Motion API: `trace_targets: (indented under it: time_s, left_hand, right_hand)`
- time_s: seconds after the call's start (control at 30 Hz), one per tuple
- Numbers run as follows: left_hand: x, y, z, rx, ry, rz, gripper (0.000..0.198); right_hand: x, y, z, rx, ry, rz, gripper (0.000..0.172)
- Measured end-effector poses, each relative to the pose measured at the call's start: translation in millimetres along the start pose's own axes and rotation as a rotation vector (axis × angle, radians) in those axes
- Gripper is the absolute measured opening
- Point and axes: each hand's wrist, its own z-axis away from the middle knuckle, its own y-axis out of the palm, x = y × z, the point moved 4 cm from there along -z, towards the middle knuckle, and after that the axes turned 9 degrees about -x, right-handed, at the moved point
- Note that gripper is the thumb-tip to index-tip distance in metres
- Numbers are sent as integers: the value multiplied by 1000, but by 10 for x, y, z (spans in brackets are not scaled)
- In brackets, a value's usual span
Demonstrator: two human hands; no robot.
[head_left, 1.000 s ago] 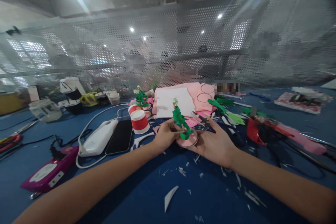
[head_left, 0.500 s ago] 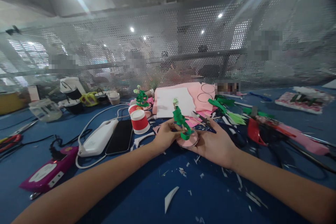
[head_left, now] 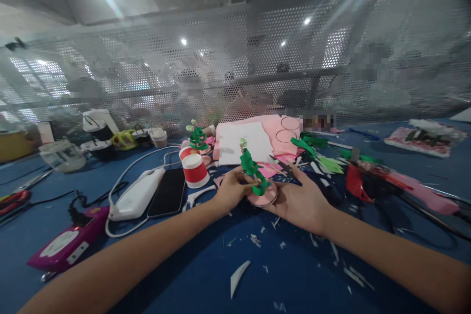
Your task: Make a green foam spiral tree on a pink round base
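Note:
Between my hands stands a small paper tree [head_left: 252,167], a green paper strip spiralling round a thin stick, with a pale green piece on top and a round pink base [head_left: 265,195]. My left hand [head_left: 233,189] pinches it low on the stick, near the base. My right hand [head_left: 300,198] is turned palm up, its fingers at the base's right edge and partly hidden beneath it. A dark pointed blade [head_left: 281,163] shows just beyond my right hand; whether it touches the fingers I cannot tell.
Left are red-and-white paper cups [head_left: 195,170], a phone [head_left: 167,193], a white power bank [head_left: 137,193] and a purple power strip [head_left: 66,241]. A second green paper tree [head_left: 197,137] stands behind. White paper [head_left: 243,143] lies ahead; a pink-handled glue gun [head_left: 415,189] is right. Paper scraps [head_left: 240,278] litter the front.
The paper tree leans slightly further left at its top. Both hands keep their hold, and the view has shifted very slightly.

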Motion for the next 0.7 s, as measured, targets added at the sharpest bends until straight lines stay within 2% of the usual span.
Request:
trace_targets:
  time_s: [0.4, 0.7]
  left_hand:
    - [-17, 8, 10, 17, 0, -44, 24]
    - [-20, -10, 5, -20, 26, -132, 17]
  right_hand:
    - [-10, 43, 13, -10, -3, 27, 61]
    - [-3, 41, 10, 87, -18, 71, 62]
